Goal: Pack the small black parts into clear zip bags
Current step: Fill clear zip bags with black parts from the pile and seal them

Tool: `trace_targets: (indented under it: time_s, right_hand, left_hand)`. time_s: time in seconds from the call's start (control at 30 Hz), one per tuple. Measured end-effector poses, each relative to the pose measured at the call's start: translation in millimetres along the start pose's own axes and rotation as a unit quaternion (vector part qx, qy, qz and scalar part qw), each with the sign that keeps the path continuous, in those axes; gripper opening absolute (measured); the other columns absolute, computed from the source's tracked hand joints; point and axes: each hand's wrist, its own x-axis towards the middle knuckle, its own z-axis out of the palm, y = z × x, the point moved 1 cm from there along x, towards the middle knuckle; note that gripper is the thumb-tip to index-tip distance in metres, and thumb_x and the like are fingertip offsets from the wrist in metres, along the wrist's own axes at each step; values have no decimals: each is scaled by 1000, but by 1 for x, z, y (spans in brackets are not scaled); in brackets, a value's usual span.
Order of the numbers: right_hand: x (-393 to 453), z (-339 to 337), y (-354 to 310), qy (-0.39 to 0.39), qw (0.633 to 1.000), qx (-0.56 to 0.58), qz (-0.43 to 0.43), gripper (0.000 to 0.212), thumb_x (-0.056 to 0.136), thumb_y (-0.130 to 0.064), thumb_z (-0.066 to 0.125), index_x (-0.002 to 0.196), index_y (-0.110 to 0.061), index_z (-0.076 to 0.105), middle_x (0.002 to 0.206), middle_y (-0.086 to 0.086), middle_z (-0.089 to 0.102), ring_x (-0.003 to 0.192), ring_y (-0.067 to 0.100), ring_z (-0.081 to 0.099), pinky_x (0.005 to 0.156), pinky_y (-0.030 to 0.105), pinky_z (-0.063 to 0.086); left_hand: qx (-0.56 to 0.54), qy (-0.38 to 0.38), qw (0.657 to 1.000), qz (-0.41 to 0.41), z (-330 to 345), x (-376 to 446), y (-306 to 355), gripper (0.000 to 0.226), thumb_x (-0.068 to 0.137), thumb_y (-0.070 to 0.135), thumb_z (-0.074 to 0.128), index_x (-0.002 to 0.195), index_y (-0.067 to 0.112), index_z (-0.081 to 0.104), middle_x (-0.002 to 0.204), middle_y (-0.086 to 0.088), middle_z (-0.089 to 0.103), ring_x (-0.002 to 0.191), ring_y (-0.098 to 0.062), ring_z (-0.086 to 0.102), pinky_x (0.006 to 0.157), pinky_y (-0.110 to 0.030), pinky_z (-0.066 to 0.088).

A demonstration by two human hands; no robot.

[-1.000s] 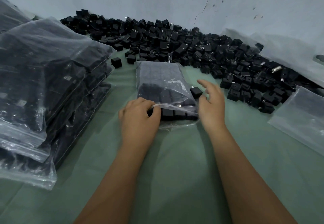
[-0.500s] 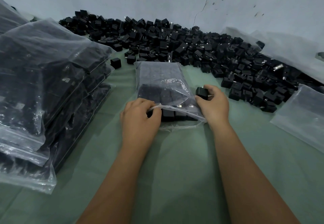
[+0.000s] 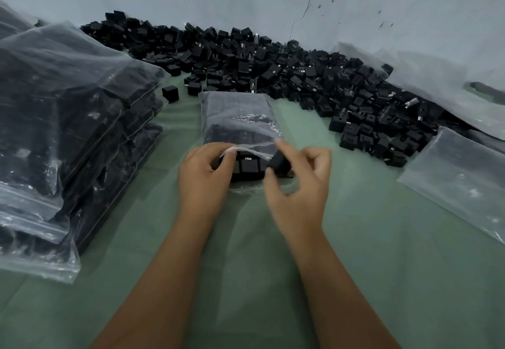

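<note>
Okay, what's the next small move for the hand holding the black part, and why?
Probably slide the black part into the bag. The right hand pinches it right at the bag's mouth, which the left hand holds open, beside parts already inside.

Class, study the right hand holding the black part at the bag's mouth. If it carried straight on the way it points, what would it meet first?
Probably the row of black parts already inside the open zip bag. The right hand pinches a black part at the mouth, which the left hand holds open; depth is uncertain.
</note>
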Motion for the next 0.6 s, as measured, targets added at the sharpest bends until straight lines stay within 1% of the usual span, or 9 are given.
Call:
trace_targets:
  time_s: [0.1, 0.17, 0.23, 0.27, 0.33, 0.37, 0.47, 0.53, 0.6]
  right_hand:
    - [-8, 7, -10, -95, 991, -74, -55, 49, 73, -24, 61, 121, -23, 55, 107, -9, 40, 88, 0, 50, 66, 16, 48]
    - [-8, 11, -12, -121, 984, -111, -77, 50, 68, -15, 67, 114, -17, 48, 107, 0, 49, 85, 16, 54, 60, 26, 49]
    - [-6, 15, -13, -124, 971, -177, -105, 44, 65, -3, 70, 105, -11, 55, 99, 7, 55, 82, 22, 54, 57, 28, 46]
    - [-4, 17, -11, -129, 966, -201, -99, 37, 68, -2, 70, 102, -11, 59, 96, 5, 57, 81, 23, 54, 58, 29, 46]
    - [0, 20, -8, -134, 966, -213, -64, 20, 82, -12, 65, 100, -18, 61, 94, -4, 59, 87, 20, 55, 66, 29, 45]
    - [0, 20, -8, -136, 965, -215, -68, 20, 85, -13, 63, 104, -19, 63, 98, -3, 61, 92, 21, 56, 70, 30, 47]
    - [-5, 20, -8, -137, 952, -236, -141, 40, 77, 3, 58, 115, -6, 67, 112, 10, 66, 101, 26, 64, 73, 32, 56]
    - [-6, 18, -7, -128, 956, -230, -126, 36, 77, 4, 59, 110, -5, 69, 114, 11, 66, 103, 26, 64, 74, 34, 57]
    - [-8, 16, -8, -146, 956, -235, -100, 33, 80, -7, 60, 111, -12, 70, 117, 11, 64, 106, 27, 61, 81, 35, 54]
  left_hand:
    - [-39, 9, 999, -1, 0, -1, 2, 16, 91, 14, 63, 99, 18, 76, 98, 16, 71, 101, -12, 65, 95, -42, 49]
    - [-49, 18, 999, -1, -1, -2, 4, 18, 91, 13, 64, 101, 21, 76, 94, 26, 66, 99, -5, 64, 96, -38, 50]
    - [-54, 19, 998, 0, 0, -3, 5, 19, 91, 12, 64, 102, 24, 75, 93, 30, 64, 98, 0, 63, 96, -34, 50]
    - [-58, 17, 998, -1, 0, -3, 5, 20, 91, 13, 64, 102, 26, 74, 94, 30, 64, 98, 1, 63, 96, -34, 50]
    - [-67, 11, 998, -7, 0, -3, 3, 20, 92, 13, 63, 101, 25, 74, 97, 23, 68, 101, -4, 64, 96, -37, 50]
    - [-67, 7, 998, -8, 0, -2, 2, 18, 92, 12, 62, 101, 22, 75, 99, 18, 71, 102, -8, 65, 95, -40, 50]
    - [-68, -5, 998, -11, 0, -2, 0, 19, 93, 13, 60, 103, 17, 76, 99, 7, 74, 100, -16, 66, 91, -46, 51]
    - [-73, -7, 997, -19, 0, -2, 0, 20, 93, 13, 59, 103, 18, 76, 97, 7, 74, 98, -18, 67, 90, -47, 52]
    - [-77, -10, 997, -26, 0, -3, 1, 20, 93, 13, 59, 103, 18, 76, 97, 7, 74, 98, -18, 67, 90, -47, 52]
